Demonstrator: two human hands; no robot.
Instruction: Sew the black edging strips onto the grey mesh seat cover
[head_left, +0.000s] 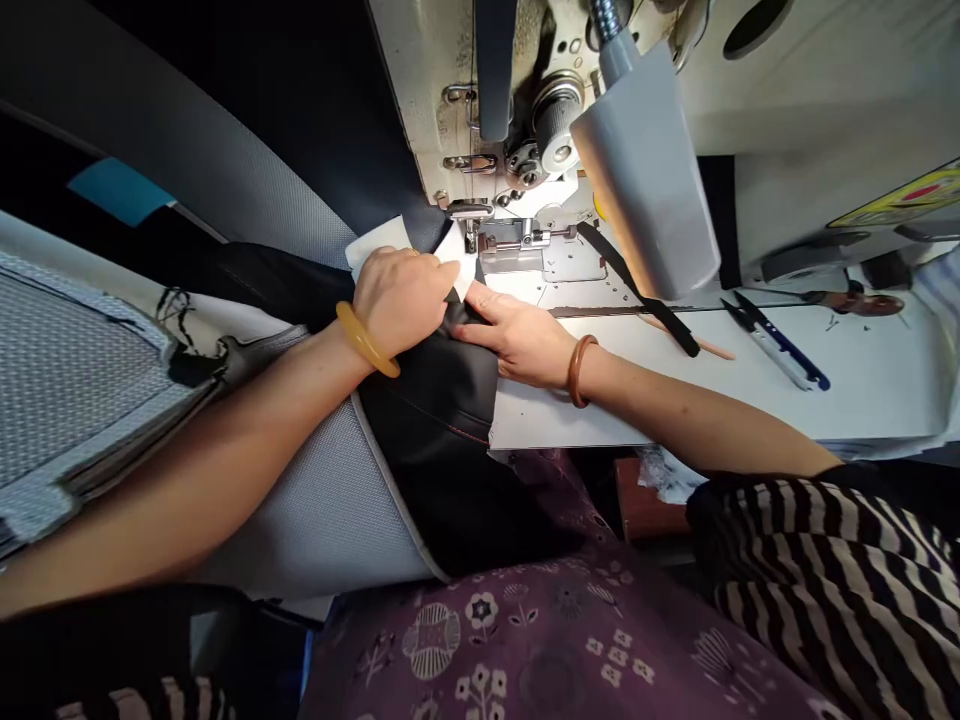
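Note:
My left hand [401, 300], wearing an amber bangle [366, 340], curls over a white fabric piece [379, 245] and the black leatherette panel [431, 450] beside the presser foot [471, 212] of a sewing machine [480, 120]. My right hand [517, 340], with a brown bangle [577, 372], lies on the panel's edge, fingertips pressed down near my left hand. Faint red stitching runs along the panel. A grey mesh fabric [322, 510] joins the panel. The needle area is partly hidden by my fingers.
A white machine table [750, 400] holds blue-handled thread snips [780, 345] and a black strip [660, 310]. A grey lamp shade [645, 170] hangs at the right. Stacked grey mesh panels [82, 385] lie at the left. My purple floral apron [525, 640] fills the bottom.

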